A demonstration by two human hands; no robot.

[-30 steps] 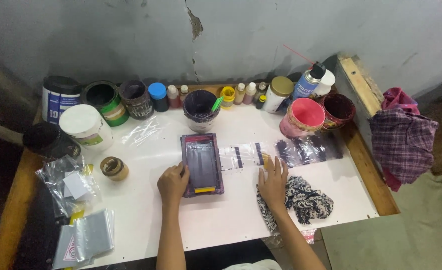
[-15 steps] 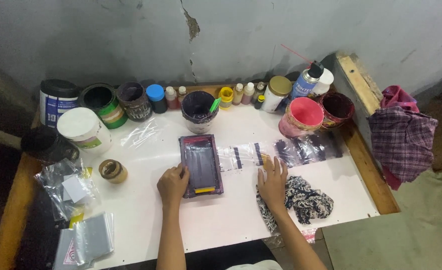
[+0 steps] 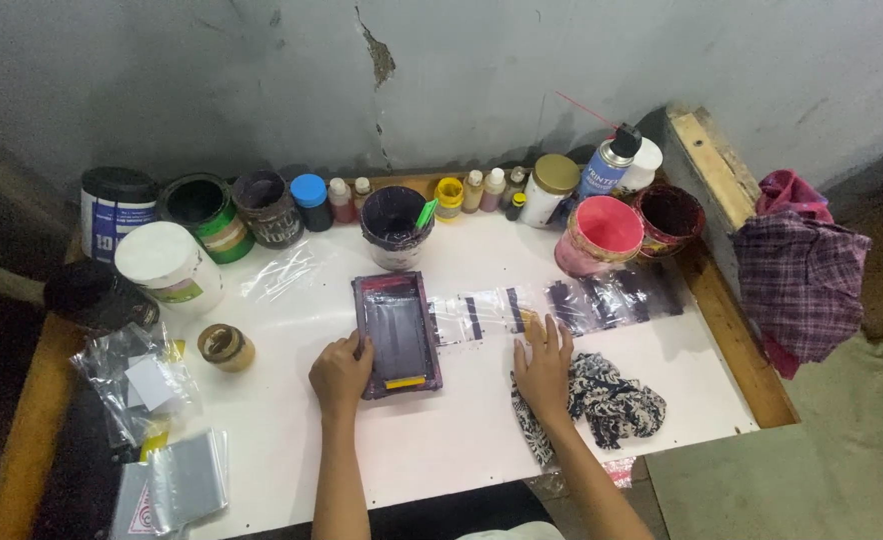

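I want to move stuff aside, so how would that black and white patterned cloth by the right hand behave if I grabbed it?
The patterned cloth lies crumpled in soft folds, so it is probably floppy and would droop. It looks light and unlikely to roll or break. One end lies under the right hand, so it might drag there.

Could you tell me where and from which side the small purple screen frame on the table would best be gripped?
Probably by its left long rail, from the left. The frame lies flat, long sides running away from the person, and the left hand already rests on that rail's near end. The mesh in the middle looks inked, a yellow piece lies at its near end, and clear bags lie against the right side.
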